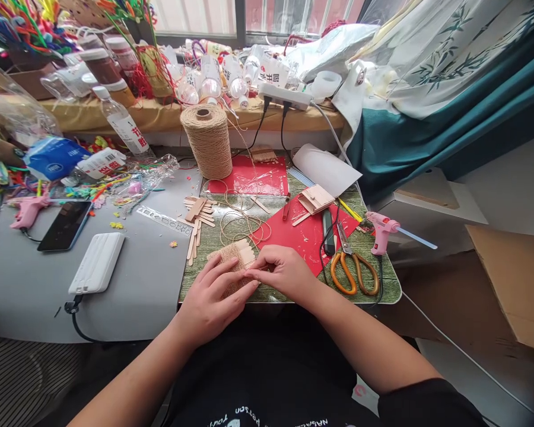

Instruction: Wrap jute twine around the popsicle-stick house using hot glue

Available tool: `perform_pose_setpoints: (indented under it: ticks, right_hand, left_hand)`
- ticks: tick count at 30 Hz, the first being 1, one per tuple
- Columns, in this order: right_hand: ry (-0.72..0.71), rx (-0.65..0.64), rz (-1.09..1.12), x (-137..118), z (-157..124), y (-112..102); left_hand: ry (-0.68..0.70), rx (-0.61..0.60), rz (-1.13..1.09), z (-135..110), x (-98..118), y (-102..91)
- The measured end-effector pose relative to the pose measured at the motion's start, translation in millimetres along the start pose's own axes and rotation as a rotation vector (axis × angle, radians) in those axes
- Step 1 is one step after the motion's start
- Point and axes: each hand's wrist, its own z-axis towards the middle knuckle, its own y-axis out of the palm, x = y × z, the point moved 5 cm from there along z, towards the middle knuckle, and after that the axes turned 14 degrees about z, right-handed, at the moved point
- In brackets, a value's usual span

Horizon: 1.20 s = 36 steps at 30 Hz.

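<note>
A panel of craft sticks (247, 254) lies near the front edge of the table, partly wrapped in jute twine. My left hand (218, 290) rests flat across it with fingers spread. At the panel's right side, my right hand (280, 270) is closed in a pinch; the strand of twine there is mostly hidden by the fingers. Loose loops of twine (238, 225) lie behind the panel and lead back to a big upright spool (207, 142). Left of the loops sits a pile of loose craft sticks (198, 222).
Orange-handled scissors (353, 273), a dark green cutter (328, 232) and a small stick-built box (315, 198) lie right, by red sheets (289, 237). A pink glue gun (380, 231) stands at the right edge. Leftward are a power bank (97, 263) and a phone (65, 225).
</note>
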Motion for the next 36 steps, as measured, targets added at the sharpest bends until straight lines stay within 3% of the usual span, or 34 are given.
perform_pose_setpoints:
  ticks: [5, 10, 12, 19, 28, 36]
  right_hand:
    - [0.03, -0.043, 0.051, 2, 1, -1]
    - [-0.01, -0.251, -0.034, -7, 5, -8]
    - [-0.039, -0.279, -0.084, -11, 8, -11]
    - [-0.025, -0.193, -0.107, -14, 16, -5]
    - [0.091, -0.095, -0.051, -6, 14, -4]
    - [-0.176, -0.294, -0.141, -3, 37, -14]
  left_hand:
    - [0.0, -0.018, -0.006, -1, 0, 0.0]
    - [-0.003, -0.003, -0.007, 0, 0, 0.6]
    - [-0.003, 0.001, -0.015, 0, 0, 1.2]
    - [-0.036, 0.008, -0.031, -3, 0, 1.3]
    - [0.008, 0.037, -0.031, -2, 0, 1.4]
    - [-0.009, 0.008, -0.049, 4, 1, -1.2]
